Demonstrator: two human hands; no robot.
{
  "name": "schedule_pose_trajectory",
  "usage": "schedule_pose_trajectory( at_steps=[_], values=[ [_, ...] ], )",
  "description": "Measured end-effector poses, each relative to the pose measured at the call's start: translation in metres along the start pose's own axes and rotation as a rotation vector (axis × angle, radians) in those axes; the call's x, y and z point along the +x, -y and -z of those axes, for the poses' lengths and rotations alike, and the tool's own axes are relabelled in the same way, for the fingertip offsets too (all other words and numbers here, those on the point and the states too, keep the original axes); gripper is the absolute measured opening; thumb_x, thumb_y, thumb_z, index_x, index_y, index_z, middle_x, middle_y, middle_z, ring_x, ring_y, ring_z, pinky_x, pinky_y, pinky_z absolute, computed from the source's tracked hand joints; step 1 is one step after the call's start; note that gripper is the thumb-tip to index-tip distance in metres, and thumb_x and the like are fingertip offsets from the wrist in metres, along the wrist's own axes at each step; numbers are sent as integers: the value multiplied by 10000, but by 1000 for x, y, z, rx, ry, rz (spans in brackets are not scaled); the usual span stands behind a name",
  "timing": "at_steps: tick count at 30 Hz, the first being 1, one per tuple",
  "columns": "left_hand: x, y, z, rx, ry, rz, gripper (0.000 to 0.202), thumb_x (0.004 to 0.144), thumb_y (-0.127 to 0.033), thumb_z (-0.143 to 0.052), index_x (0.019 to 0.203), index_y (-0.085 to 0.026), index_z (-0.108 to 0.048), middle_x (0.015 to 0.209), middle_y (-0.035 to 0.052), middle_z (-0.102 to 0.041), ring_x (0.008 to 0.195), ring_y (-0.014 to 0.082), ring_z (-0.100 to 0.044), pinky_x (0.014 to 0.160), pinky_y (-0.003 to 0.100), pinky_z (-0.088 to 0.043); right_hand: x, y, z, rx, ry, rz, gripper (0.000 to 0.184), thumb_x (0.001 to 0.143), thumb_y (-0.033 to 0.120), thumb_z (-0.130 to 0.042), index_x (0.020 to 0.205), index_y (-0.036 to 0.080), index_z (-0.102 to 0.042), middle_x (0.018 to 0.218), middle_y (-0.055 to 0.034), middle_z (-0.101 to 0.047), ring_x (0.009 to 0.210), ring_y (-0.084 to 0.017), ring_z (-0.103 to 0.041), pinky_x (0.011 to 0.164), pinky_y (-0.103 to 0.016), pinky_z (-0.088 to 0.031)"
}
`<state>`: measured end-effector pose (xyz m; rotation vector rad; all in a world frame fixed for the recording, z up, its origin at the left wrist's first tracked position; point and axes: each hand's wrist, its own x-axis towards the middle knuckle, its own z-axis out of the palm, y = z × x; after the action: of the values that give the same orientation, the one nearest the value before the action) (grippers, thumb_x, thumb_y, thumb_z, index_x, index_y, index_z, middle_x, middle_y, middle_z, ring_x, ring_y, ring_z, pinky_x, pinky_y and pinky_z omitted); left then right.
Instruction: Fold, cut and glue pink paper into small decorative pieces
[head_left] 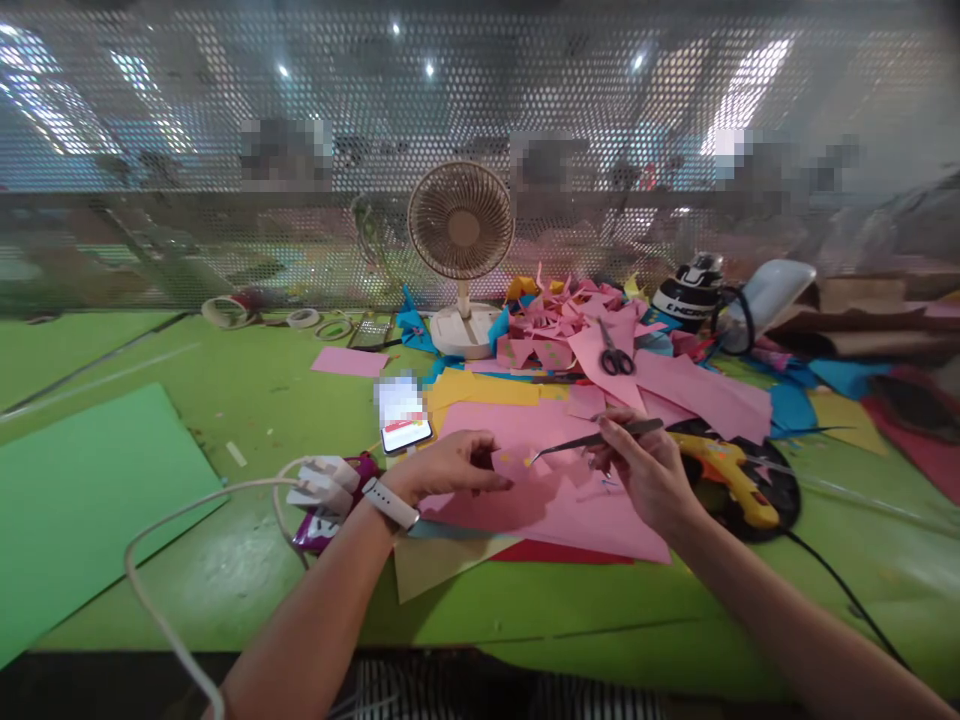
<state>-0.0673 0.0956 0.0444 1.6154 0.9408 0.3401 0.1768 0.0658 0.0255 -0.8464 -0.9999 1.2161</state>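
As left hand pinches pink piece, right hand grips tweezers.

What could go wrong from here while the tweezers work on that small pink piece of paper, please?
1. The pointed thin metal tweezers in the right hand work very near the left hand pinching the small pink paper piece; a slip could prick skin.
2. The yellow glue gun lies just beside the right wrist; if hot, it might burn it.
3. The round beige desk fan points toward the hands; if running, it might scatter small scraps.
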Motion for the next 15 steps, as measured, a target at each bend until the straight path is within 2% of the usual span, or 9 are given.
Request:
schedule_pose_trajectory(
  at_steps=[5,11,15],
  values=[
    [-1,-4,0,-99,12,16,330,655,-384,-699,792,-178,-480,599,-41,-539,508,95,-505,481,214,-383,-3,-2,-2,14,10,-34,191,756,267,-666,884,159,-573,575,0,-649,424,-91,-577,397,-168,-433],
    [-1,-10,-7,-180,55,-25,334,682,-413,-681,749,-174,-457,634,-7,-591,500,101,-547,469,216,-394,-3,-5,-5,2,-25,-39,222,744,288,-678,882,151,-570,536,12,-625,424,-93,-577,386,-157,-418],
    [-1,-11,-10,-170,14,-32,343,685,-439,-675,764,-168,-481,627,2,-613,517,109,-566,483,219,-390,-4,-5,-6,5,-74,-37,235,735,288,-688,884,153,-567,497,25,-607,427,-91,-574,397,-155,-423]
  ],
)
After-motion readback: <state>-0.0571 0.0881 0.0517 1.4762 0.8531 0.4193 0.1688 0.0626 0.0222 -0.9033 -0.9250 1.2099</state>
